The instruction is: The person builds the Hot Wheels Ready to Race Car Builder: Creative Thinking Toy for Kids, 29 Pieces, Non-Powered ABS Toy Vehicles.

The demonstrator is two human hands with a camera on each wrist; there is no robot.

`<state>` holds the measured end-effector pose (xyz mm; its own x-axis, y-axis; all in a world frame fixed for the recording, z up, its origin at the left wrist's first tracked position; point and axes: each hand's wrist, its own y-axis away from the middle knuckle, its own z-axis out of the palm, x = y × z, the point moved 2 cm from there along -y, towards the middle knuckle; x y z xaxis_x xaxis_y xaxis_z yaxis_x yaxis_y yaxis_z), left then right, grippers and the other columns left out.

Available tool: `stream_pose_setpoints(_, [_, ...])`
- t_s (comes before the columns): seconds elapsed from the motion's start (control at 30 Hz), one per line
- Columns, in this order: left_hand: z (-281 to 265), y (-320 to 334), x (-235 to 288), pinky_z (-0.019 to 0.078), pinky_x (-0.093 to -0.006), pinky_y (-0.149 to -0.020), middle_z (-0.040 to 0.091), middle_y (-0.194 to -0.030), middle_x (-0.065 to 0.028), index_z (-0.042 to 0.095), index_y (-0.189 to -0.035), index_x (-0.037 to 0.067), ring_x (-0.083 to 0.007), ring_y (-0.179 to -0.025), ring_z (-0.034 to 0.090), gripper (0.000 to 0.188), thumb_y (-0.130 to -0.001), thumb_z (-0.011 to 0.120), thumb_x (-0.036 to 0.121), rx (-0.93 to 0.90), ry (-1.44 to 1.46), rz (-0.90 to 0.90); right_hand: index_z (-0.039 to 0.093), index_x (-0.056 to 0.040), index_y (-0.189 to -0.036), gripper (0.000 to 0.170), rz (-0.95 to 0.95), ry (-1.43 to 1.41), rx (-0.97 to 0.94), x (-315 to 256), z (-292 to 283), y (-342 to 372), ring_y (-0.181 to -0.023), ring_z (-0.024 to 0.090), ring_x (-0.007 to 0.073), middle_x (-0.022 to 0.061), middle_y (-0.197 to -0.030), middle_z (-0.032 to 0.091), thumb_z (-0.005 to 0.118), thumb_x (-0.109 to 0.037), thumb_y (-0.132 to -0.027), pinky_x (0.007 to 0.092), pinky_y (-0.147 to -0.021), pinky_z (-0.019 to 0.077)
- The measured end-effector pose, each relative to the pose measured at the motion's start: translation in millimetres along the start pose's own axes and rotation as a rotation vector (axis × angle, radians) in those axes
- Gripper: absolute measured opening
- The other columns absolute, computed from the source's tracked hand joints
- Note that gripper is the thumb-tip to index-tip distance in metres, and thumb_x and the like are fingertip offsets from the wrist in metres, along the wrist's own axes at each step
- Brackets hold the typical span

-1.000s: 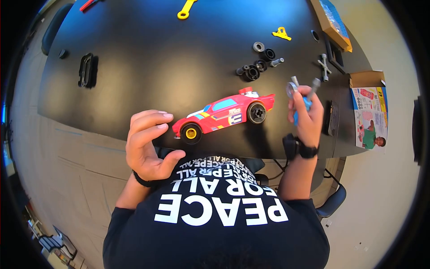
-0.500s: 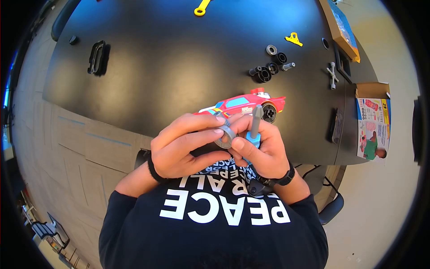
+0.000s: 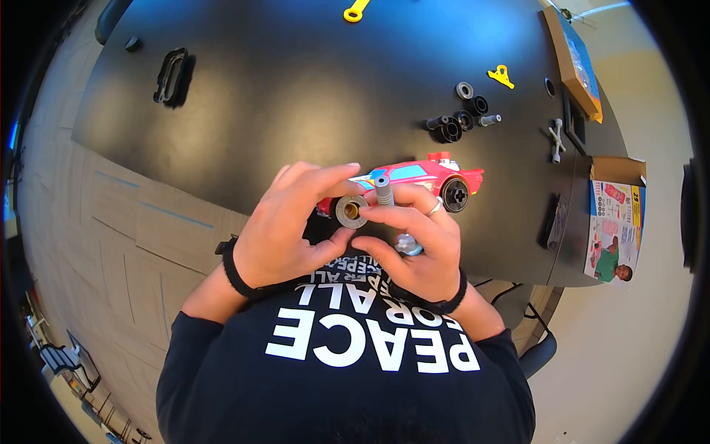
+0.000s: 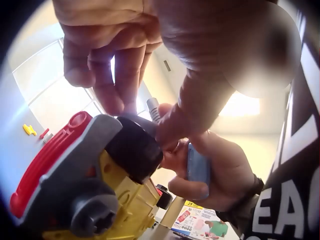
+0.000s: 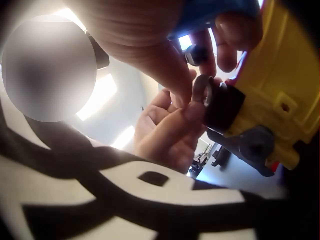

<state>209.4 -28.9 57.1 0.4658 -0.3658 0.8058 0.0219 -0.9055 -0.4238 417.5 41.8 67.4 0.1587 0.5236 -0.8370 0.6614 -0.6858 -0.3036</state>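
Note:
My left hand (image 3: 277,226) pinches a grey ring (image 3: 341,213) at its edge, against the front wheel of a red toy car (image 3: 414,174). A fingertip of my right hand (image 3: 429,240) touches the ring's other side. A grey ribbed bolt (image 3: 383,192) sticks up by the right fingers. The right hand also grips a toy screwdriver by its blue handle (image 4: 198,170), tucked in the palm. In the right wrist view, the ring stands right beside the black front wheel (image 5: 226,107), with the car's yellow underside (image 5: 295,65) facing that camera.
Several black and grey wheel parts (image 3: 450,132) lie beyond the car. A yellow piece (image 3: 501,76), a grey cross-shaped tool (image 3: 557,140) and a printed box (image 3: 617,229) are at the right. A black part (image 3: 171,76) lies far left; a yellow wrench (image 3: 356,10) is at the back.
The right hand came in from the right with the screwdriver and ring. Both hands met at the ring, which then moved left to the car's front wheel. The left hand now pinches it.

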Motion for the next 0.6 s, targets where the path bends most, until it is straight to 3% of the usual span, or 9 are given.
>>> stream_pose_setpoints(0.1, [-4,-1,2,0.0587,-0.0372,-0.092,0.081,-0.118,-0.0108,0.063,-0.144,0.004,-0.0286,-0.106,0.070,0.074,-0.075,0.090,-0.004,-0.087,-0.051,-0.056,0.080,-0.0056,-0.118,0.037,-0.063,0.053,-0.013,3,3,0,-0.106,0.072,0.0296,0.0141,-0.122,0.072,0.090,0.000,-0.083,0.0389,-0.089,0.0586])
stream_pose_setpoints(0.17, [-7,-1,2,0.0588,-0.0379,-0.092,0.081,-0.117,-0.0099,0.064,-0.143,0.005,-0.0294,-0.106,0.070,0.074,-0.075,0.091,-0.002,-0.100,-0.061,-0.078,0.081,-0.0064,-0.118,0.036,0.010,0.065,-0.026,2,4,1,-0.104,0.072,0.0294,0.0136,-0.120,0.070,0.088,0.003,-0.083,0.0390,-0.087,0.0588])
stream_pose_setpoints(0.27, [-10,-4,-1,0.0608,-0.0371,-0.091,0.080,-0.117,-0.0108,0.068,-0.139,0.004,-0.0278,-0.107,0.072,0.070,-0.074,0.094,0.000,-0.098,-0.116,-0.024,0.081,-0.0069,-0.117,0.036,-0.011,0.104,-0.063,4,5,3,-0.098,0.071,0.0292,0.0128,-0.117,0.068,0.089,0.002,-0.083,0.0390,-0.083,0.0585])
stream_pose_setpoints(0.43, [-8,4,-14,0.0636,-0.0330,-0.090,0.079,-0.117,-0.0142,0.072,-0.134,0.000,-0.0255,-0.106,0.077,0.066,-0.073,0.097,0.001,-0.103,0.074,-0.015,0.081,-0.0069,-0.116,0.037,-0.086,0.103,-0.088,16,8,5,-0.092,0.069,0.0290,0.0122,-0.114,0.066,0.090,0.001,-0.081,0.0384,-0.079,0.0579])
stream_pose_setpoints(0.6, [-5,9,-23,0.0633,-0.0353,-0.092,0.081,-0.121,-0.0147,0.071,-0.136,-0.001,-0.0267,-0.108,0.078,0.067,-0.074,0.098,0.005,-0.048,0.074,0.026,0.081,-0.0067,-0.119,0.040,-0.111,0.123,-0.101,17,9,4,-0.089,0.069,0.0269,0.0117,-0.114,0.065,0.090,0.002,-0.081,0.0372,-0.076,0.0577])
